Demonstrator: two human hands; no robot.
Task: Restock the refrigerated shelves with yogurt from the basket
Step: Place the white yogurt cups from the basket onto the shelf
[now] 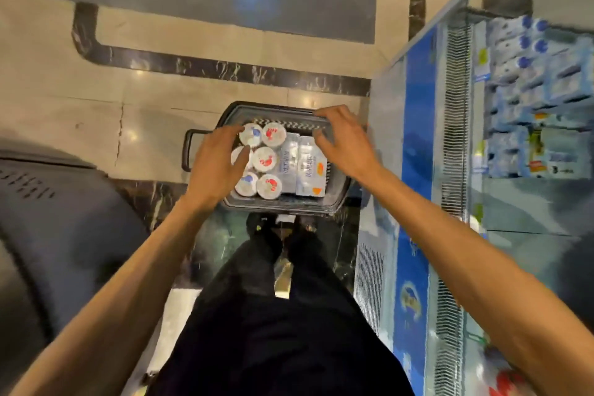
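Basket holds six yogurt cups and seemingly two cartons

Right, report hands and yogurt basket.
Left hand open over the yogurt cups. Right hand open above the cartons. Basket on floor, loaded. Nothing in the way.

Single head view, wide-angle, steeply downward onto basket on floor, near.
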